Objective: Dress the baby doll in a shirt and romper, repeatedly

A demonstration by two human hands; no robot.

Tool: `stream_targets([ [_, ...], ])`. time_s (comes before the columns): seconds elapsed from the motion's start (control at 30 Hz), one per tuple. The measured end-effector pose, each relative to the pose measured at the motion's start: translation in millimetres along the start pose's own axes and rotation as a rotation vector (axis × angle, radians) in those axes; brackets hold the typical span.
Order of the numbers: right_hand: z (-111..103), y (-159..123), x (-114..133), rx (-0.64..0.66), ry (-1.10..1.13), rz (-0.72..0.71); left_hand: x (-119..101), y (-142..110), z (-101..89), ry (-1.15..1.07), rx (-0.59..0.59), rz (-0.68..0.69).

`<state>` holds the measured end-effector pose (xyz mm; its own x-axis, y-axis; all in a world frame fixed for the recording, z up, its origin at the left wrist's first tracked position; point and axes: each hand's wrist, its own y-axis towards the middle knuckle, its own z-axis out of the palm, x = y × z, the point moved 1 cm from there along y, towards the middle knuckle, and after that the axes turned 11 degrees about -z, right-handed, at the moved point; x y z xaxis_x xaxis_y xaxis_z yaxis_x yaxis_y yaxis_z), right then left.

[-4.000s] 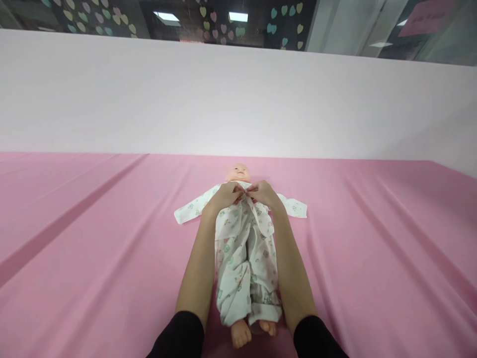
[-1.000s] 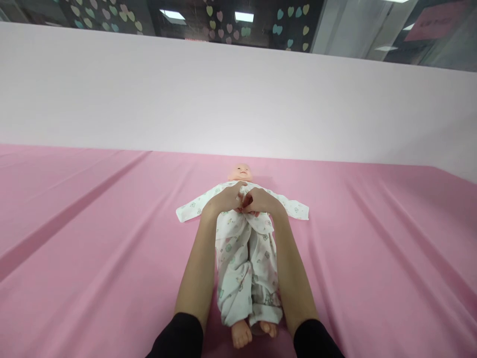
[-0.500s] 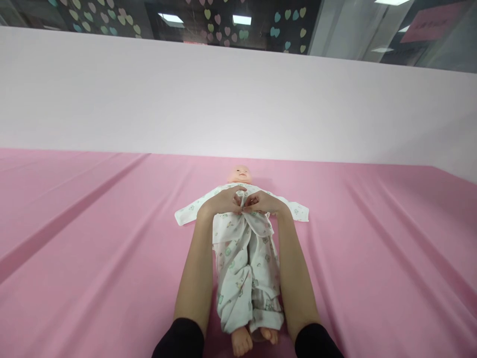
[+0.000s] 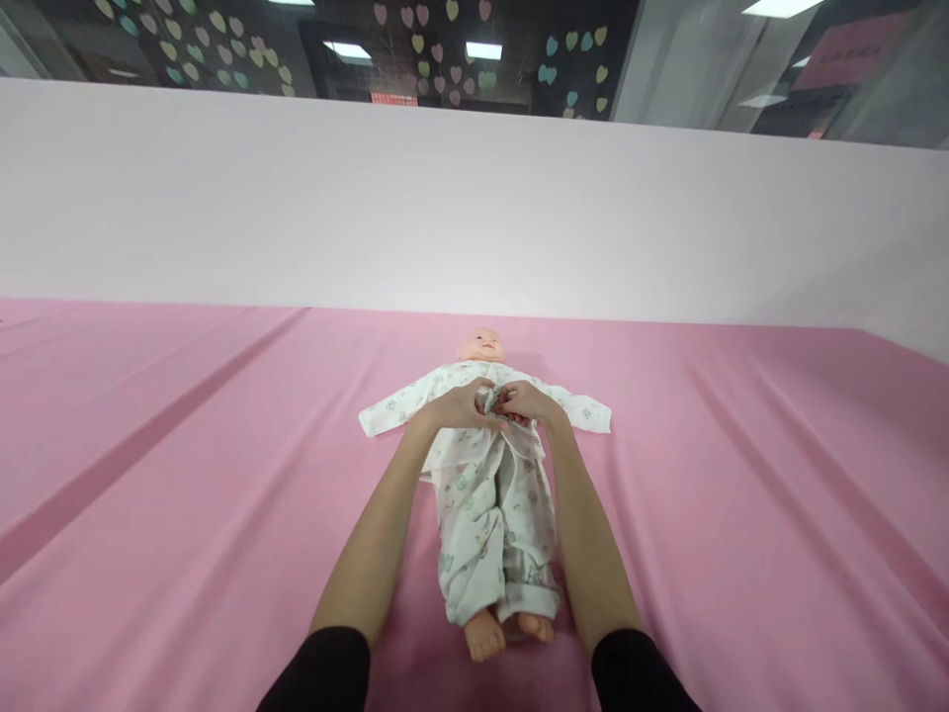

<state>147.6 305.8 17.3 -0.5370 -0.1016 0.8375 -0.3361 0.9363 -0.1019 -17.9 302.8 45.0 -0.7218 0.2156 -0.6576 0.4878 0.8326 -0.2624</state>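
A baby doll (image 4: 485, 343) lies on its back, feet toward me, dressed in a white printed top (image 4: 400, 403) with its sleeves spread wide. Matching printed trousers (image 4: 474, 514) cover its legs, and the bare feet stick out at the cuffs. Over the doll's chest, my left hand (image 4: 466, 405) is closed on the front of the top, thumb and fingers pinching the cloth. Right beside it, my right hand (image 4: 525, 401) pinches the same front edge, fingers curled. A small bunch of fabric shows between the two hands. Any fastener there is too small to make out.
A pink sheet (image 4: 185, 475) with long creases covers the surface under the doll. Behind it rises a white wall panel (image 4: 474, 208). Dark glass (image 4: 341, 74) with heart-shaped stickers and light reflections stands above the panel.
Both hands have shifted slightly right across the doll's front, still pinching the top. My left forearm slants more, and the cloth between the fingers is bunched differently. The view has tilted a little upward.
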Motion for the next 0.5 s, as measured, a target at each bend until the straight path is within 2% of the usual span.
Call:
stream_targets([
  [0.03,2,-2,1,0.002,-0.049,-0.01,3,-1,5.3,-0.019,-0.074,0.007],
  [0.13,9,-9,7,0.003,-0.238,-0.062,9,-8,31.3,0.012,-0.406,0.026],
  [0.2,17,-18,10,-0.023,-0.326,-0.099,13,-18,52.6,0.048,-0.557,0.081],
  [0.27,26,-32,11,-0.058,-0.35,-0.125,20,-32,70.8,0.079,-0.618,0.168],
  [0.33,37,-48,11,-0.082,-0.398,-0.152,30,-48,83.3,0.096,-0.617,0.242],
  [0.43,54,-77,6,-0.097,-0.468,-0.219,44,-73,90.9,0.063,-0.598,0.274],
  [0.5,65,-98,1,-0.106,-0.464,-0.264,49,-87,90.2,0.035,-0.617,0.25],
])
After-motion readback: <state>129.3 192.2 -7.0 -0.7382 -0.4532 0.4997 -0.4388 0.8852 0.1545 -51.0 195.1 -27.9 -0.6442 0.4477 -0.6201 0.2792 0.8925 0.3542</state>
